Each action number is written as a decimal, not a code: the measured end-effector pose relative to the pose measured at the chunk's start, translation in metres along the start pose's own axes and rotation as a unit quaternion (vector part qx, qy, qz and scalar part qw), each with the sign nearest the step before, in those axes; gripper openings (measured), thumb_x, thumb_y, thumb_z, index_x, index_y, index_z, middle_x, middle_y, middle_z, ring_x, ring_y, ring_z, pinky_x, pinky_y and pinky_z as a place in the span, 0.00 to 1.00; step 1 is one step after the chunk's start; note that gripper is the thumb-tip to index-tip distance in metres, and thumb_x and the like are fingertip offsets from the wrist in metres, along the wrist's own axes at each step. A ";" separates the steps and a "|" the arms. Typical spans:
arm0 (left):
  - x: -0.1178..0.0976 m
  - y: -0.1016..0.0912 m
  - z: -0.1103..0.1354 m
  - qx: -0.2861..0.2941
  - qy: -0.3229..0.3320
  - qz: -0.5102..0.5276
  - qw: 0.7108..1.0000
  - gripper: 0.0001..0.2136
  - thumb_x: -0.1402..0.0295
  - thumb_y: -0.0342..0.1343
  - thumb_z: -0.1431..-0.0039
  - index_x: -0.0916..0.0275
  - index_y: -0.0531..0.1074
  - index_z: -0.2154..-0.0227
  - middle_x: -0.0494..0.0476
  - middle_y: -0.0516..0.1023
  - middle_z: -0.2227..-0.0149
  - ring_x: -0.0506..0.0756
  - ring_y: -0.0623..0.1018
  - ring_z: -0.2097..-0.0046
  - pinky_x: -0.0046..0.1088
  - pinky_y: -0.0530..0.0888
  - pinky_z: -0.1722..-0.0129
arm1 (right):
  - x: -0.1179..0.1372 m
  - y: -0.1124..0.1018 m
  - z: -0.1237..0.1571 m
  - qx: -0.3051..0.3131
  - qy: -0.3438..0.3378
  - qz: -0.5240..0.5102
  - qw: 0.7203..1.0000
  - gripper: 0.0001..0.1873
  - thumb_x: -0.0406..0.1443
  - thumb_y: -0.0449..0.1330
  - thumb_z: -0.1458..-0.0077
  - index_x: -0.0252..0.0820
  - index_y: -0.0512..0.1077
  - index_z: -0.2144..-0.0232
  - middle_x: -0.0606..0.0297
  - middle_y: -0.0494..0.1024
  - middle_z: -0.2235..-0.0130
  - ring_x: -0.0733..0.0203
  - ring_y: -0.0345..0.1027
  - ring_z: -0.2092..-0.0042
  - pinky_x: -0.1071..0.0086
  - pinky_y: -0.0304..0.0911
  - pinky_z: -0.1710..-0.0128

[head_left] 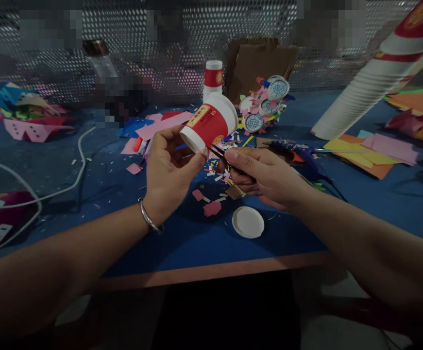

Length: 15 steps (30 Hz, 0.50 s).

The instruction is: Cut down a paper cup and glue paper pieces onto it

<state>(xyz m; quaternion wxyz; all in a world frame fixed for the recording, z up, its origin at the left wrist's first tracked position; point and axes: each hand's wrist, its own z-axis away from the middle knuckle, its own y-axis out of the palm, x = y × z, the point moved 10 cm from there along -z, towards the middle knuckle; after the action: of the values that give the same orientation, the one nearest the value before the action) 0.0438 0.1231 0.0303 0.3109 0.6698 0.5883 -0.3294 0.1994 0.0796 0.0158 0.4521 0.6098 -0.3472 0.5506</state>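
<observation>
Thumb in front, fingers curled behind, my left hand (171,167) pinches the red-and-white paper cup (211,124), tilted above the blue table (182,253). It should be light and smooth, stiffest at its edges, quick to dent mid-wall, so I'd grip near an edge, gently. My right hand (258,172) is wrapped round a dark, thin tool (217,151) by the cup's lower edge; both forearms angle inward.

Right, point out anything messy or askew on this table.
Paper scraps litter the middle of the blue tabletop, below the held paper cup, looking untidy. The tall paper-cup stack also leans steeply, though lens distortion may exaggerate that.
</observation>
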 end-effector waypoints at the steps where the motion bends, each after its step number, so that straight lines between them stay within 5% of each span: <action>1: 0.001 0.000 0.000 -0.002 -0.001 -0.001 1.000 0.31 0.54 0.78 0.45 0.56 0.69 0.47 0.61 0.84 0.44 0.61 0.87 0.46 0.39 0.86 0.47 | 0.000 -0.001 0.000 -0.004 0.001 0.005 1.000 0.31 0.60 0.78 0.49 0.41 0.73 0.69 0.80 0.53 0.79 0.74 0.41 0.79 0.75 0.36 0.81; 15: 0.005 0.000 0.005 -0.018 0.021 -0.063 0.998 0.23 0.65 0.76 0.46 0.56 0.66 0.55 0.53 0.81 0.59 0.54 0.84 0.60 0.32 0.83 0.60 | -0.013 -0.009 -0.002 -0.041 0.030 0.015 0.999 0.30 0.59 0.75 0.45 0.39 0.73 0.68 0.79 0.56 0.80 0.75 0.42 0.80 0.74 0.35 0.81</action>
<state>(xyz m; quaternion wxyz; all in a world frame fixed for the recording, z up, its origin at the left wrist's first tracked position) 0.0443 0.1221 0.0239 0.2894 0.6325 0.6415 -0.3235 0.2047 0.0831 0.0013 0.4791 0.5683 -0.3648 0.5608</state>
